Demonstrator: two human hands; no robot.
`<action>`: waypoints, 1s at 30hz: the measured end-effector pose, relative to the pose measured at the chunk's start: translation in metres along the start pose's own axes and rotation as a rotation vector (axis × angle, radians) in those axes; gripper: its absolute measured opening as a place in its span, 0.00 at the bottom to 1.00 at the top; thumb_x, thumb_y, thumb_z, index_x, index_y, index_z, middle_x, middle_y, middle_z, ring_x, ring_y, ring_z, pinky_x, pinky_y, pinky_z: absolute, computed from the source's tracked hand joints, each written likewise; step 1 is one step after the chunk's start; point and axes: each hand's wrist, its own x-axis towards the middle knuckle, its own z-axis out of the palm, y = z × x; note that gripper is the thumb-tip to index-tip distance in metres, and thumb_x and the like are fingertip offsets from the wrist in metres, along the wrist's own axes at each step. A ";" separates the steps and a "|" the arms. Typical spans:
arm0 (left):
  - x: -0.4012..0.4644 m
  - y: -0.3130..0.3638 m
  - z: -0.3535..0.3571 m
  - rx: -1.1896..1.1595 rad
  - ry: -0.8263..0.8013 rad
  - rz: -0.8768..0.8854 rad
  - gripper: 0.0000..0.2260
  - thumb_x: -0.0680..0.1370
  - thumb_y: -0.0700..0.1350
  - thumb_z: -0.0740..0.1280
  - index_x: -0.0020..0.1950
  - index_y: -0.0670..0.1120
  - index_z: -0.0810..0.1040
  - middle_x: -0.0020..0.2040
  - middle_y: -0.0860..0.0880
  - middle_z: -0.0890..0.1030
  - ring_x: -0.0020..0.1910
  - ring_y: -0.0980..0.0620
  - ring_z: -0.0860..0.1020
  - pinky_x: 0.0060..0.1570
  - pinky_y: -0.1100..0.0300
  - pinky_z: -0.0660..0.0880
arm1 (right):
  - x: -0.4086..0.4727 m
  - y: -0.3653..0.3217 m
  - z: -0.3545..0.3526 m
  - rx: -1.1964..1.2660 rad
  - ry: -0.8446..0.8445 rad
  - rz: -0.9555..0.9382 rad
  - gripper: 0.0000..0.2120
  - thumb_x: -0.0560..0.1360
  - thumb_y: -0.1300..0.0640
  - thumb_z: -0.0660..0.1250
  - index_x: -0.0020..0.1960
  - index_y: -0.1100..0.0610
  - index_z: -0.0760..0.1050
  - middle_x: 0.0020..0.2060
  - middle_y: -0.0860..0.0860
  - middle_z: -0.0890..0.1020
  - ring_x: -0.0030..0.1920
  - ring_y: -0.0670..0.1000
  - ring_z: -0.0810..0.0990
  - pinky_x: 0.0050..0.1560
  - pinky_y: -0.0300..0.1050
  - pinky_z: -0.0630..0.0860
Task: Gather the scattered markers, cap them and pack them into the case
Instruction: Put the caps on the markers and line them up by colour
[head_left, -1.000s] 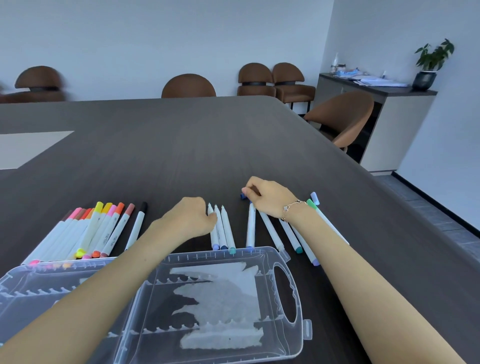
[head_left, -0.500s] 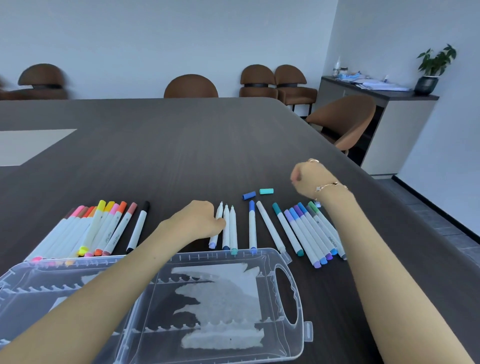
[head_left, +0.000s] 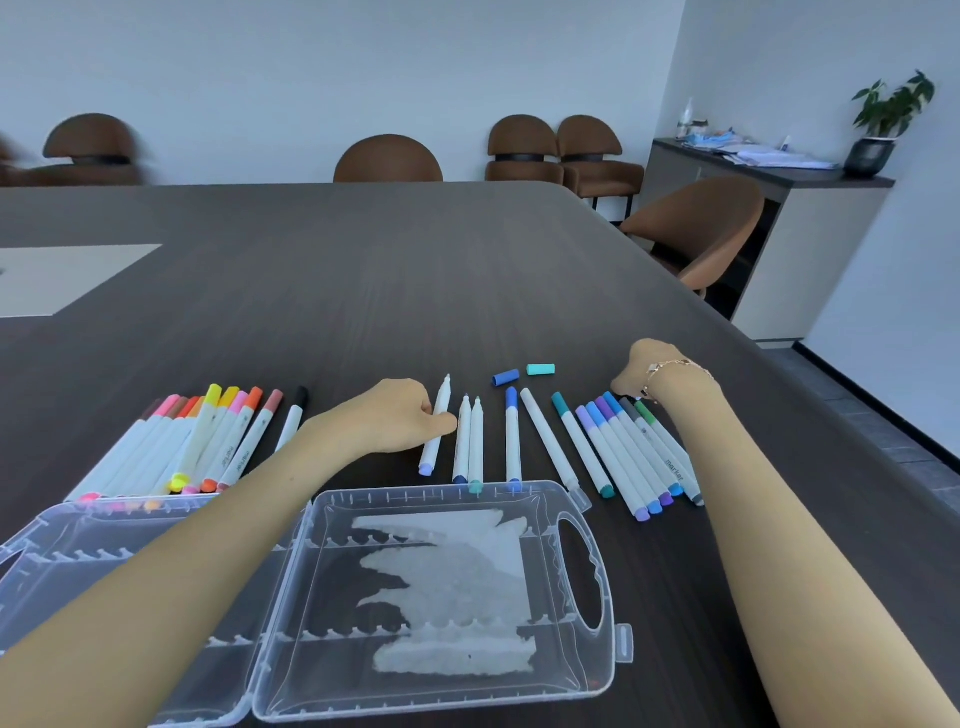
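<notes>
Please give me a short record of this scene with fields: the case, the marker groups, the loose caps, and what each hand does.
case: clear plastic case, open, no markers inside
warm-colour markers: capped group on the table, left of the case's far edge
uncapped markers: three with bare tips, near the left hand
cool-colour markers: capped group by the right hand
loose caps: dark blue cap, teal cap, lying side by side
left hand: fingers on one uncapped marker
right hand: curled over the cool group's far ends; whether it holds anything, cannot tell
</notes>
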 end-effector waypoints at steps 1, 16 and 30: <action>-0.001 0.000 -0.001 -0.005 0.004 0.018 0.13 0.78 0.51 0.60 0.39 0.43 0.66 0.33 0.47 0.64 0.28 0.53 0.60 0.30 0.62 0.58 | 0.001 -0.001 0.002 0.058 0.026 -0.001 0.14 0.78 0.61 0.62 0.62 0.66 0.72 0.44 0.57 0.70 0.45 0.55 0.68 0.47 0.44 0.66; -0.013 0.011 -0.001 -0.053 0.068 0.229 0.10 0.80 0.51 0.59 0.43 0.46 0.67 0.35 0.49 0.72 0.29 0.55 0.67 0.29 0.65 0.64 | -0.002 -0.061 0.031 0.895 -0.143 -0.480 0.12 0.81 0.51 0.57 0.47 0.55 0.76 0.32 0.48 0.71 0.31 0.44 0.67 0.33 0.34 0.68; -0.009 0.012 0.004 -0.039 0.088 0.238 0.14 0.81 0.51 0.58 0.36 0.48 0.67 0.32 0.49 0.70 0.27 0.55 0.66 0.29 0.65 0.64 | 0.003 -0.064 0.039 1.001 -0.082 -0.498 0.14 0.81 0.50 0.56 0.48 0.55 0.77 0.33 0.48 0.71 0.33 0.43 0.68 0.35 0.34 0.67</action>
